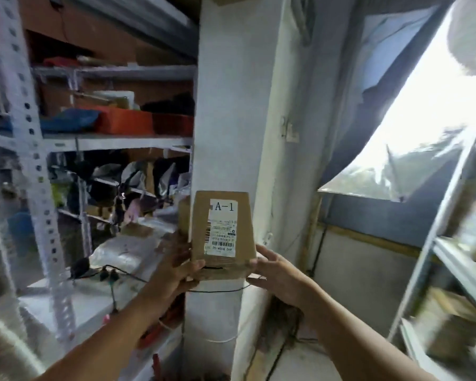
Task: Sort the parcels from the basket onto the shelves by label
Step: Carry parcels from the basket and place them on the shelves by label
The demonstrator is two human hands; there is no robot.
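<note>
I hold a small brown cardboard parcel (201, 232) upright in front of a white pillar, at chest height. A white label on its face reads "A-1" above a barcode. My left hand (176, 268) grips its lower left side with the thumb on the front. My right hand (278, 273) supports its lower right corner from below. The basket is not in view.
The white pillar (231, 105) stands straight ahead. Grey metal shelves (107, 141) at left hold orange bins, bags and clutter. Another metal shelf rack (456, 257) with boxes stands at right. A bright window with plastic sheeting (423, 133) is at upper right. Cables lie on a white surface (88, 298) below left.
</note>
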